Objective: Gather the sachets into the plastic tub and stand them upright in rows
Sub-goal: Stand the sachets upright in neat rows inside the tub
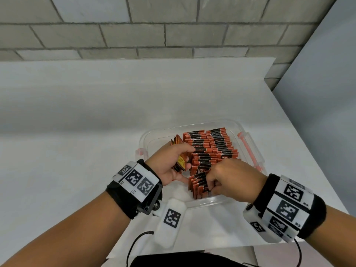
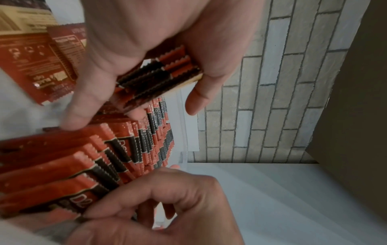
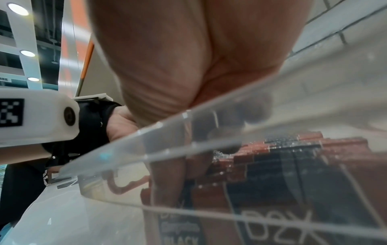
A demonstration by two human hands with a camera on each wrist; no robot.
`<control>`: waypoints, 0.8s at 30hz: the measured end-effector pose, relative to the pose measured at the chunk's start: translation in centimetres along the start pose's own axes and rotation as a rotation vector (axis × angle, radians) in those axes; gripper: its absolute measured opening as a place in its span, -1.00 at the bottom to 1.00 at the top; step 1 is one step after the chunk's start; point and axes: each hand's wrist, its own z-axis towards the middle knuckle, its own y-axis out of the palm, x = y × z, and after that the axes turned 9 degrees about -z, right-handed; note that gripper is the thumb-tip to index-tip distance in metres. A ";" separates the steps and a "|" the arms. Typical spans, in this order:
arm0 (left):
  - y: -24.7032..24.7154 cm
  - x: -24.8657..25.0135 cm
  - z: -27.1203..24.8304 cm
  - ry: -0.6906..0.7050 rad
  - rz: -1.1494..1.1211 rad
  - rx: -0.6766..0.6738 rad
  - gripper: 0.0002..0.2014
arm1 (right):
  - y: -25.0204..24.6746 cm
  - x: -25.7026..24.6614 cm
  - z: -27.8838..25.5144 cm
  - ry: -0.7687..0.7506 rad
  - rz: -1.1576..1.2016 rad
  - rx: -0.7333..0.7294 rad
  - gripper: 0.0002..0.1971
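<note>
Your left hand (image 1: 169, 160) grips a small stack of red-and-black foil sachets (image 2: 159, 77) over the left half of the clear plastic tub (image 1: 202, 203). Your right hand (image 1: 233, 178) reaches into the tub's near side, fingers curled, pinching the tops of the nearest standing sachets (image 1: 200, 185). Rows of upright sachets (image 1: 212, 145) fill the tub's right half. The tub has orange clip handles (image 1: 248, 149) and sits near the right edge of the white tabletop (image 1: 77, 122), which meets a grey brick wall (image 1: 154, 31).
</note>
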 end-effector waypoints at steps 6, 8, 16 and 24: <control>0.5 -0.2 0.2 0.000 -0.046 0.012 -0.92 | -0.1 0.0 -0.1 0.025 0.058 -0.010 -0.93; 0.4 -0.1 0.2 -0.019 -0.052 -0.001 -0.91 | -0.6 0.3 -0.6 0.046 0.148 -0.025 -0.91; 0.2 -0.2 0.5 -0.037 -0.111 -0.003 -0.82 | -1.3 0.9 -1.6 0.126 -0.128 0.054 -0.66; 0.4 -0.3 0.8 -0.039 -0.156 0.035 -0.94 | -0.9 -0.2 -1.5 0.102 -0.264 -0.044 -0.55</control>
